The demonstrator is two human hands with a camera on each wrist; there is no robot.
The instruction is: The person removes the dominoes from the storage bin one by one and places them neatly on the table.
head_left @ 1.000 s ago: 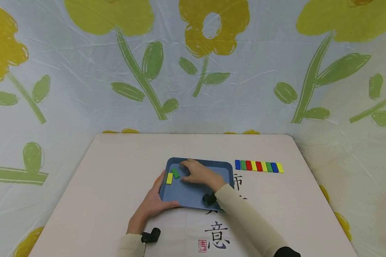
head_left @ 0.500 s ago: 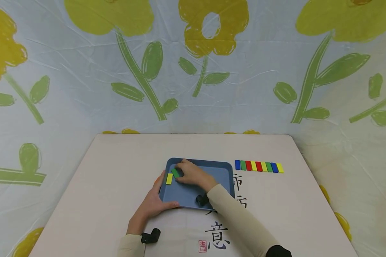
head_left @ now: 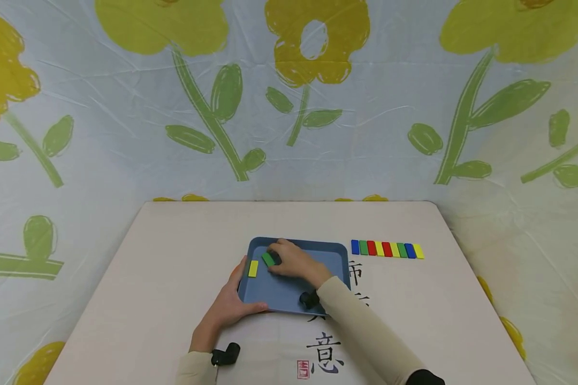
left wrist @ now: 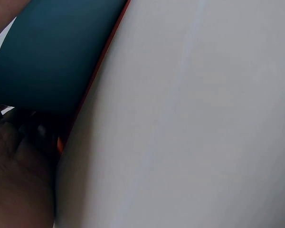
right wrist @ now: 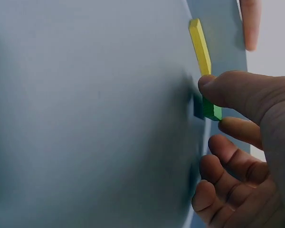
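My right hand (head_left: 296,262) reaches over the blue tray (head_left: 281,299) and pinches a small green block (head_left: 268,259) between thumb and index finger. In the right wrist view the other fingers hang loosely curled below the green block (right wrist: 213,110), whose end shows beneath the thumb. A yellow block (head_left: 253,269) lies in the tray near its left wall, just left of the green one. My left hand (head_left: 231,299) grips the tray's left front corner, thumb along the front rim. The left wrist view shows the tray's dark outer wall (left wrist: 57,52); those fingers are mostly in shadow.
Right of the tray, a row of blue, green, red and yellow blocks (head_left: 387,249) lies side by side on the pale table (head_left: 173,246). Black brush characters (head_left: 325,353) and a red seal mark (head_left: 303,369) show in front of the tray. Flowered cloth (head_left: 366,133) hangs behind.
My right hand moved left to the green block, took it between thumb and finger, then shifted slightly right with it. The left hand and the tray stayed in place.
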